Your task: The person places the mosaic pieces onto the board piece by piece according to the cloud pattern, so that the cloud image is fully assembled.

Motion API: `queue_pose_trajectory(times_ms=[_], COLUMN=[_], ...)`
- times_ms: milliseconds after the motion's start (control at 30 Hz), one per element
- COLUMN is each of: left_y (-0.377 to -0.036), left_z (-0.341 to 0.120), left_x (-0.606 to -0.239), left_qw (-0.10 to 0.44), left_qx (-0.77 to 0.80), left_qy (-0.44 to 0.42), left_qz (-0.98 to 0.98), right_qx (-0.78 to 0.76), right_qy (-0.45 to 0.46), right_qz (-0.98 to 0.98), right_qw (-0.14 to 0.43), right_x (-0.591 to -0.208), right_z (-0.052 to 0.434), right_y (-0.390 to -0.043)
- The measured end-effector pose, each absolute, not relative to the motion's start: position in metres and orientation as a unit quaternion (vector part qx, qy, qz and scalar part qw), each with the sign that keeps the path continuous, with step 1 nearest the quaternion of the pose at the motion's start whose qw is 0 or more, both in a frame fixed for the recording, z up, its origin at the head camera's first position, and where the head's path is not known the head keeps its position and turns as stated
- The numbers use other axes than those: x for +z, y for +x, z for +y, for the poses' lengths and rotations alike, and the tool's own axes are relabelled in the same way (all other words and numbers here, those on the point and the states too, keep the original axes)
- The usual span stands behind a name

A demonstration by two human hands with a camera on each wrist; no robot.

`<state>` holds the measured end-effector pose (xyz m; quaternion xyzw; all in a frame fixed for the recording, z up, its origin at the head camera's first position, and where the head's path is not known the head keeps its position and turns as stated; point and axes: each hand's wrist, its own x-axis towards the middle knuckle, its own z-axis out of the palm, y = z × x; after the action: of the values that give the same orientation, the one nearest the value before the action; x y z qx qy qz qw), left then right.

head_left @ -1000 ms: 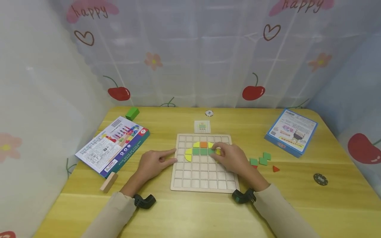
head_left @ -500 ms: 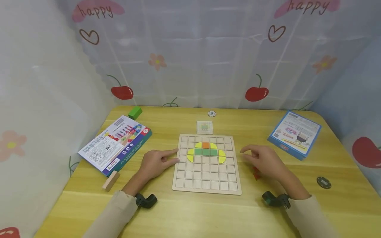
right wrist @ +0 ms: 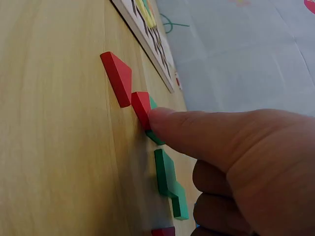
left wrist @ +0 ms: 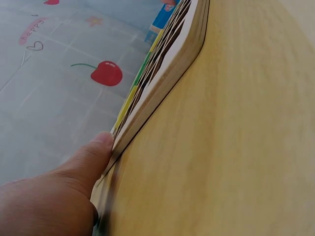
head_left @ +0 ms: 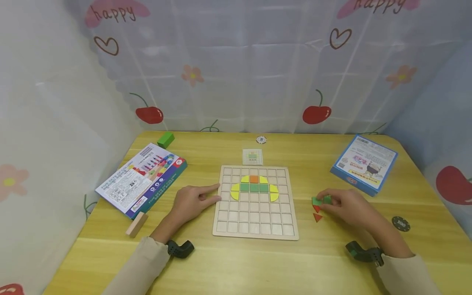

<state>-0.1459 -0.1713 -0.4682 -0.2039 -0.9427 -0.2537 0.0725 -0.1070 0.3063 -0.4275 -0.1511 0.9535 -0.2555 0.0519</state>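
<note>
Right hand (head_left: pixel 348 205) on green tile (head_left: pixel 316 200)

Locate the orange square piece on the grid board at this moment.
In the head view, the orange square sits in the grid board, top centre of the pattern, between two yellow pieces and above the green row.

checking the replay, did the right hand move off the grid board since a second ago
Yes. The right hand left the grid board and went to its right, now touching the green pieces on the table.
</note>
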Motion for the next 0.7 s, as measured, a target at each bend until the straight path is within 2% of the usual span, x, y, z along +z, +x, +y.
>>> queue_pose_trajectory(times_ms=[333,700], left_y=[-0.145,-0.145], left_z=[-0.171,-0.171], left_x=[-0.468,-0.469], left_qw=[0.071,0.07], left_qx=[-0.259,-0.247], left_qy=[-0.204,-0.2], left_qz=[-0.941,-0.945], right_qx=[-0.252,-0.251], right_qy=[-0.151,-0.148], right_qz=[0.955,0.953], right_qw=[0.047,0.08], right_x=[-0.427,-0.427], right_z=[0.302,0.295], right_y=[-0.103,-0.102])
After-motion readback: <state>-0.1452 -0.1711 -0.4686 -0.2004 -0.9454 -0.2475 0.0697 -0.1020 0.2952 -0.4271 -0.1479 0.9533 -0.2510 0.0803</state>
